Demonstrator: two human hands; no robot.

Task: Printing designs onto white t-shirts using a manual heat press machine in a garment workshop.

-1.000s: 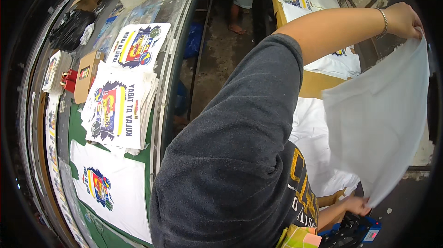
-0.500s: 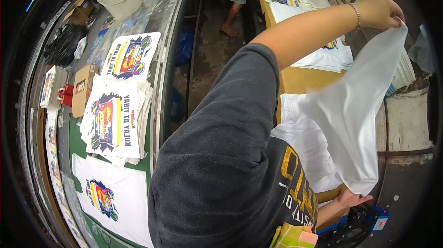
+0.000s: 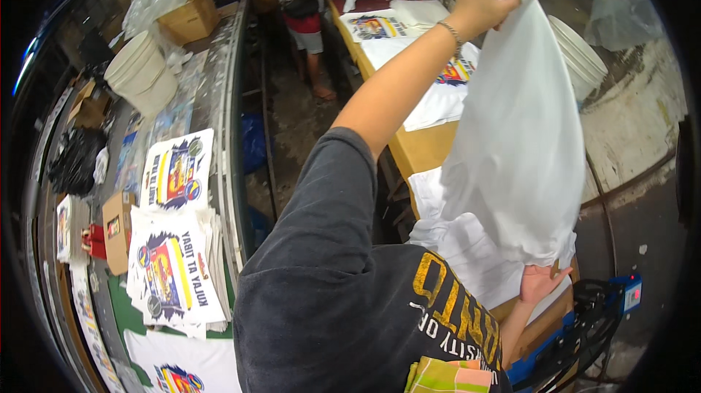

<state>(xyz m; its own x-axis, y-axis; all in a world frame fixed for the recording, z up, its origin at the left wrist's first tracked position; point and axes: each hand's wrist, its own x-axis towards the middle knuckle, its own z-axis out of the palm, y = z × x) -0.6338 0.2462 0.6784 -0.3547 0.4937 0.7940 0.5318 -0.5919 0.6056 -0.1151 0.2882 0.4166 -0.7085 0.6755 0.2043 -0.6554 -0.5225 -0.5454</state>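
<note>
At the upper right, my left hand [image 3: 488, 4] is closed on the top edge of a plain white shirt [image 3: 522, 130], which hangs from it in a broad sheet. My right hand [image 3: 541, 283] is low beside the cloth's bottom edge, palm showing and thumb stretched out; the cloth partly hides its other fingers. Behind and below the raised shirt, more folded white cloth [image 3: 475, 247] lies on the brown-topped table [image 3: 427, 146]. Further along that table are white shirts with a colourful print [image 3: 454, 71].
On the left bench stand a stack of printed white sheets [image 3: 175, 269], a cardboard box [image 3: 117, 232], a white bucket [image 3: 142, 75] and a black plastic bag [image 3: 77, 155]. A black device with a blue control box [image 3: 629, 294] is at lower right. Other people [image 3: 303, 6] stand beyond the tables.
My view has turned, bringing more of the far end and other people into sight. The white shirt is spread wider and hangs more upright. My right hand's palm now shows.
</note>
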